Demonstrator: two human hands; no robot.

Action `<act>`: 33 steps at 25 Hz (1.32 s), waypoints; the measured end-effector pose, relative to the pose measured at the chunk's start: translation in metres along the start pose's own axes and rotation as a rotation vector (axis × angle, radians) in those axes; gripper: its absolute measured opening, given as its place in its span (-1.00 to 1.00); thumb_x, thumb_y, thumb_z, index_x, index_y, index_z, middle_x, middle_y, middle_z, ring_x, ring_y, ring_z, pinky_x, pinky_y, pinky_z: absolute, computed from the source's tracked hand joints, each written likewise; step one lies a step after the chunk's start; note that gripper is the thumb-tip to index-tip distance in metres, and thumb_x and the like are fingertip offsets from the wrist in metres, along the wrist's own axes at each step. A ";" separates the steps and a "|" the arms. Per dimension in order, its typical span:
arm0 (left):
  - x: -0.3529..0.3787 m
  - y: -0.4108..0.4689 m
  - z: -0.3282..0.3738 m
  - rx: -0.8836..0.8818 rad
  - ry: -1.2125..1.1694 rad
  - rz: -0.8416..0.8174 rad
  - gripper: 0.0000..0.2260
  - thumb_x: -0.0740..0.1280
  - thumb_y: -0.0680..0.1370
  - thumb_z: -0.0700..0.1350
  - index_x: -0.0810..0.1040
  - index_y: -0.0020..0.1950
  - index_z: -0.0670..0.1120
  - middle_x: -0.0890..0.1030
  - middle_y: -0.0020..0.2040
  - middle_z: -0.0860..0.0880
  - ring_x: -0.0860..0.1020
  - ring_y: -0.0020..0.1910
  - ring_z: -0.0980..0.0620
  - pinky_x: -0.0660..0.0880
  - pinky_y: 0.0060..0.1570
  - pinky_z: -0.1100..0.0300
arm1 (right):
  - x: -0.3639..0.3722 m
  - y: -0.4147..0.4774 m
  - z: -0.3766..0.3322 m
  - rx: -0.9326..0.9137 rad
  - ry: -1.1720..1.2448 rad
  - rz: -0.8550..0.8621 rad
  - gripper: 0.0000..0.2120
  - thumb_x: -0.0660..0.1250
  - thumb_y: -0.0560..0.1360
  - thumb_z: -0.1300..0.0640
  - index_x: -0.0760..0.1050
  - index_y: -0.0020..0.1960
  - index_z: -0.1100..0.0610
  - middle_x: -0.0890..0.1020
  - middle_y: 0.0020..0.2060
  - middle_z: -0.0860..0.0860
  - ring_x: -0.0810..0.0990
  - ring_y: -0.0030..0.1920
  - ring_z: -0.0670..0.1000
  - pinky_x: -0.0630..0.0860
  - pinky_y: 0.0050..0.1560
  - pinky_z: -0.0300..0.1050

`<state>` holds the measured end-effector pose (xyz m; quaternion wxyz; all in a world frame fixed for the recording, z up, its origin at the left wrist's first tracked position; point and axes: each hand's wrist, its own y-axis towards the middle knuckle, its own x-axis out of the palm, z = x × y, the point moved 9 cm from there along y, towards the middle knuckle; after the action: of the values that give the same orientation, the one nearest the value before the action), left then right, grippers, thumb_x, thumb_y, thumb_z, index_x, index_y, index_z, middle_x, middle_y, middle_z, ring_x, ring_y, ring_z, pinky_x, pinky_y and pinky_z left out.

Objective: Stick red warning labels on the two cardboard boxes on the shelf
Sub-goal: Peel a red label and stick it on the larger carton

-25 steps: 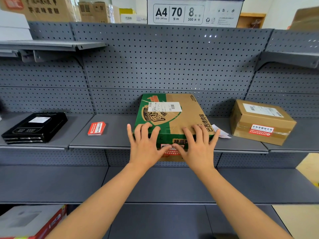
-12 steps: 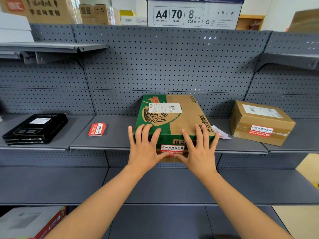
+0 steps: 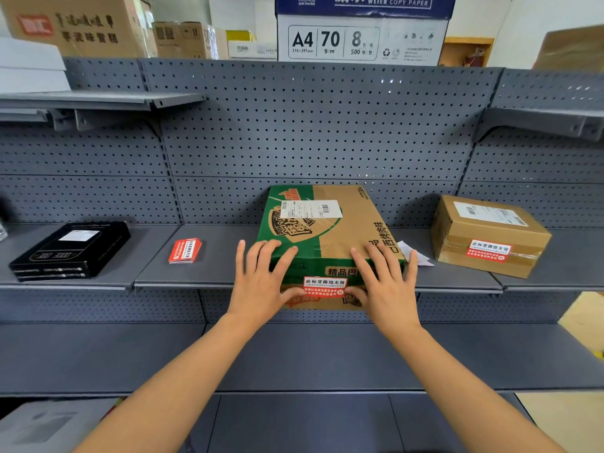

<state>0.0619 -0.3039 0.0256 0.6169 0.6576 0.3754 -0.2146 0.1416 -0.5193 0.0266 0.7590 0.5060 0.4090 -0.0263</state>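
on the middle shelf point(image 3: 212, 276), dead centre, sits the green-and-brown box point(image 3: 327, 230), lying flat, with its near end poking past the shelf's front lip. a white shipping slip is stuck on its top, toward the back.

the red label point(image 3: 324, 287) is on that box's front face, roughly level, with a white strip of text along its top.

your left hand point(image 3: 261, 282) is at the box's near left corner. its fingers point(image 3: 261, 253) are straight and spread, lying flat on the top, and the thumb reaches in to the label's left end. your right hand point(image 3: 385, 289) mirrors it at the near right corner. those fingers point(image 3: 379, 259) are straight and splayed across the top, with the thumb at the label's right end. neither hand grips anything; both just press flat on the cardboard.

the plain brown box point(image 3: 490, 237) is well off to the right at the same shelf level, turned slightly and taped. it has its own second red label point(image 3: 488, 250) on the side facing you and a white slip on top.

a white paper scrap point(image 3: 413, 255) lies on the shelf between the two boxes, just beside your right little finger.

the stack of red labels point(image 3: 185, 251) lies left of the green-and-brown box, clear of your left hand. the black box point(image 3: 70, 250) sits further left on the next shelf section. a copy paper carton point(image 3: 362, 31) sits on top of the unit, above the pegboard panel point(image 3: 310, 125).
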 end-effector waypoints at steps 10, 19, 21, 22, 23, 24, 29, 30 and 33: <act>0.011 -0.018 -0.052 -0.566 -0.923 -0.066 -0.39 0.29 0.63 0.17 0.15 0.60 0.02 0.27 0.50 -0.02 0.26 0.49 -0.01 0.30 0.46 -0.02 | 0.004 -0.006 0.070 0.794 0.923 -0.095 -0.52 0.13 0.69 -0.16 0.28 0.56 -0.03 0.46 0.43 0.04 0.42 0.40 0.07 0.42 0.36 0.14; 0.017 -0.046 -0.117 -0.957 -1.167 0.088 -0.61 0.20 0.68 0.18 0.32 0.46 0.07 0.52 0.28 -0.02 0.49 0.25 -0.05 0.43 0.14 0.03 | 0.002 0.007 0.032 0.856 1.265 -0.029 -0.83 0.20 0.70 0.07 0.54 0.19 0.01 0.70 -0.29 0.14 0.68 -0.26 0.04 0.62 -0.15 -0.02; 0.012 -0.050 -0.134 -0.977 -1.150 0.123 -0.62 0.23 0.68 0.15 0.36 0.45 0.04 0.52 0.26 0.01 0.49 0.24 -0.02 0.39 0.13 0.09 | 0.011 0.018 0.023 0.822 1.256 -0.051 -0.85 0.21 0.69 0.07 0.56 0.09 -0.04 0.68 -0.30 0.18 0.66 -0.27 0.08 0.63 -0.16 0.03; 0.009 -0.053 -0.141 -0.985 -1.141 0.144 -0.65 0.24 0.68 0.13 0.39 0.42 0.03 0.52 0.25 0.01 0.49 0.24 -0.01 0.40 0.14 0.10 | 0.018 0.023 0.022 0.821 1.240 -0.052 -0.84 0.21 0.68 0.06 0.57 0.04 -0.04 0.67 -0.30 0.19 0.65 -0.26 0.09 0.63 -0.14 0.07; 0.006 -0.055 -0.147 -0.990 -1.123 0.162 -0.68 0.25 0.67 0.13 0.40 0.38 0.04 0.52 0.25 0.02 0.50 0.24 0.00 0.41 0.16 0.11 | 0.025 0.029 0.025 0.832 1.224 -0.041 -0.84 0.22 0.67 0.06 0.57 0.02 -0.03 0.67 -0.27 0.18 0.64 -0.22 0.09 0.61 -0.08 0.10; 0.004 -0.058 -0.151 -1.000 -1.095 0.177 -0.70 0.25 0.67 0.14 0.41 0.34 0.06 0.51 0.25 0.02 0.51 0.23 0.00 0.43 0.18 0.10 | 0.034 0.036 0.031 0.852 1.189 -0.032 -0.84 0.22 0.67 0.06 0.57 0.02 0.01 0.67 -0.22 0.14 0.63 -0.16 0.09 0.59 -0.01 0.12; -0.009 -0.072 -0.143 -1.024 -0.988 0.157 -0.84 0.25 0.66 0.11 0.46 0.07 0.04 0.54 0.09 -0.05 0.54 0.09 -0.05 0.50 0.07 0.05 | 0.095 0.083 0.080 0.956 1.078 -0.115 -0.64 0.26 0.65 -0.01 0.47 0.38 0.13 0.60 0.26 0.10 0.54 0.17 0.08 0.41 0.16 -0.05; -0.013 -0.070 -0.136 -1.001 -0.978 0.125 -0.85 0.24 0.66 0.09 0.46 0.03 0.04 0.56 0.06 -0.05 0.54 0.07 -0.06 0.48 0.01 0.08 | 0.108 0.090 0.089 0.997 1.091 -0.160 -0.56 0.28 0.64 -0.05 0.42 0.45 0.12 0.55 0.35 0.10 0.53 0.26 0.11 0.40 0.22 -0.03; -0.014 -0.074 -0.126 -1.027 -1.019 0.089 -0.86 0.23 0.67 0.07 0.50 0.02 0.05 0.60 -0.02 0.00 0.58 0.02 -0.04 0.52 -0.04 0.07 | 0.141 0.108 0.100 1.088 1.159 -0.279 -0.39 0.30 0.60 -0.12 0.28 0.57 0.08 0.43 0.49 0.10 0.45 0.37 0.14 0.38 0.33 0.05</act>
<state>-0.0263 -0.1881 0.0065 0.9545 0.1178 0.0676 -0.2656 0.3438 -0.4929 0.0317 0.0633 0.6821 0.7268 -0.0496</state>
